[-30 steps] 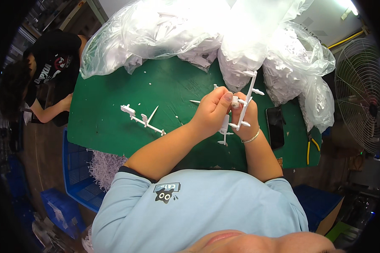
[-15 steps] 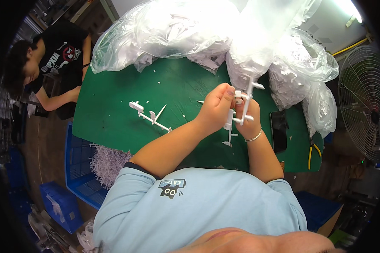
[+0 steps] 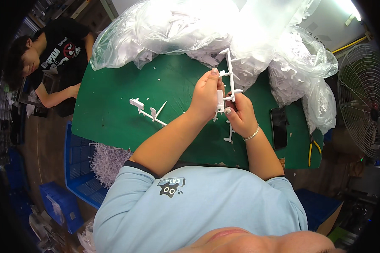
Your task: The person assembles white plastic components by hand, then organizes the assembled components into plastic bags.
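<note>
Over the green table, my left hand (image 3: 202,99) is closed around a white moulded plastic sprue (image 3: 231,71), thumb pointing up along it. The sprue's thin runner stands up between my hands, with short side stubs. A small white block-shaped part (image 3: 220,101) shows beside my left palm. My right hand (image 3: 244,116), with a bracelet at the wrist, pinches the runner's lower end between thumb and curled fingers; its grip is partly hidden. Below the hands is another short white sprue piece (image 3: 229,131). A separate branched sprue (image 3: 150,114) lies left of my left forearm.
Clear bags of white plastic parts (image 3: 169,33) line the table's far side. A phone (image 3: 279,128) and yellow-handled pliers (image 3: 311,152) lie right. A blue crate (image 3: 78,164) holds scrap runners (image 3: 107,162). A caged fan (image 3: 363,97) stands right; a co-worker (image 3: 57,59) sits left.
Both hands have shifted left, and the sprue between them has moved left and farther from me. My right hand has dropped lower along the runner, its thumb now in plain view.
</note>
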Action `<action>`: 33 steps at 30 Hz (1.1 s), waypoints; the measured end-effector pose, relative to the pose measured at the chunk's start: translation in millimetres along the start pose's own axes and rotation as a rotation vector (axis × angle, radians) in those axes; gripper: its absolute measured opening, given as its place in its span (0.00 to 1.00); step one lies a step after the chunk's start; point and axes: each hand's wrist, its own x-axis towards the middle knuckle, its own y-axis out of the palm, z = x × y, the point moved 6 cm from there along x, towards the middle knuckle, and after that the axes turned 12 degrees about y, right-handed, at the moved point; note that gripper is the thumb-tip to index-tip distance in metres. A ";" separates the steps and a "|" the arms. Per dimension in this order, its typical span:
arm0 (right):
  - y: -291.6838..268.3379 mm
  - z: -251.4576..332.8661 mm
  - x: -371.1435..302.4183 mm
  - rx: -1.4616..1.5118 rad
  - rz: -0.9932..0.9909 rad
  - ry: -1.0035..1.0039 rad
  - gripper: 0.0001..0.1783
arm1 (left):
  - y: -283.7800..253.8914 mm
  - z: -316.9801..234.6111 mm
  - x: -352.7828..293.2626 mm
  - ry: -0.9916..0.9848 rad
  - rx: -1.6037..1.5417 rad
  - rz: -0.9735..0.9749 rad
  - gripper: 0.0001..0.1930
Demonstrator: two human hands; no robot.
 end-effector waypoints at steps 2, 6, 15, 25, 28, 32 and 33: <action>0.0 -2.6 -1.1 -0.097 0.022 -0.051 0.30 | -2.3 0.8 -0.3 -0.004 0.050 -0.040 0.19; 1.2 4.9 -3.7 -0.158 -0.046 -0.127 0.36 | -0.5 1.4 -1.7 -0.017 0.067 -0.008 0.19; 7.3 9.7 -7.4 -0.291 -0.135 -0.183 0.31 | -0.7 6.2 -6.7 -0.039 0.194 -0.036 0.20; 8.4 18.9 -6.0 -0.325 -0.181 -0.180 0.30 | -0.5 4.2 -7.4 -0.031 0.246 -0.021 0.19; 9.2 17.5 -7.7 -0.330 -0.149 -0.149 0.28 | 0.7 3.6 -10.4 -0.031 0.225 -0.015 0.19; 9.4 16.2 -8.1 -0.296 -0.150 -0.158 0.27 | 0.5 3.9 -9.0 -0.030 0.221 -0.003 0.19; 9.0 16.2 -8.0 -0.293 -0.147 -0.158 0.26 | 1.0 4.4 -8.6 -0.028 0.226 -0.007 0.19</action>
